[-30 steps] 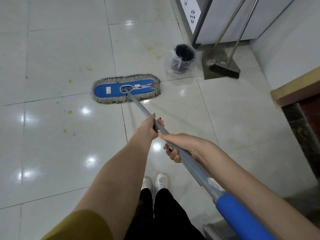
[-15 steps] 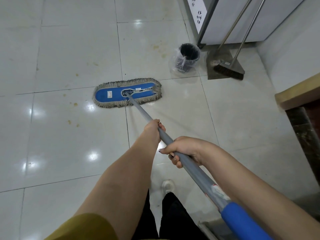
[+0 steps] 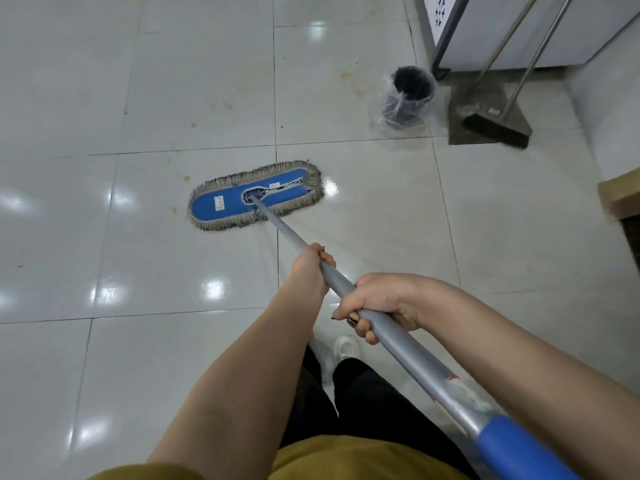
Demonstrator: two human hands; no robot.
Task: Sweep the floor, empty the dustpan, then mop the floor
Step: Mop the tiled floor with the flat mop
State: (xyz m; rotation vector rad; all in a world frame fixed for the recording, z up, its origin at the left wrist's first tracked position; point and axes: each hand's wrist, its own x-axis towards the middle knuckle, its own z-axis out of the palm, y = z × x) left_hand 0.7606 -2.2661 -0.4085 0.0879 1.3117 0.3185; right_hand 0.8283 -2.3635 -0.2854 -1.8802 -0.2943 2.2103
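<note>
A flat blue mop head point(image 3: 254, 199) with a grey fringe lies on the glossy white tile floor point(image 3: 138, 265), tilted slightly. Its grey handle point(image 3: 408, 351) runs down to the lower right and ends in a blue grip. My left hand point(image 3: 310, 268) grips the handle higher up, nearer the mop head. My right hand point(image 3: 377, 303) grips it a little lower, fingers wrapped under the pole. Yellowish spots mark the tiles to the left of and beyond the mop head.
A small black bin point(image 3: 405, 98) lined with clear plastic stands at the upper right. Beside it a dustpan point(image 3: 478, 109) and a broom point(image 3: 497, 129) lean against a white cabinet point(image 3: 519, 29). A wooden ledge point(image 3: 620, 199) juts in at the right edge. My shoe point(image 3: 346, 348) shows below the hands.
The mop head has been drawn back toward me and has turned slightly, its right end now farther away. Both hands keep their grip on the handle.
</note>
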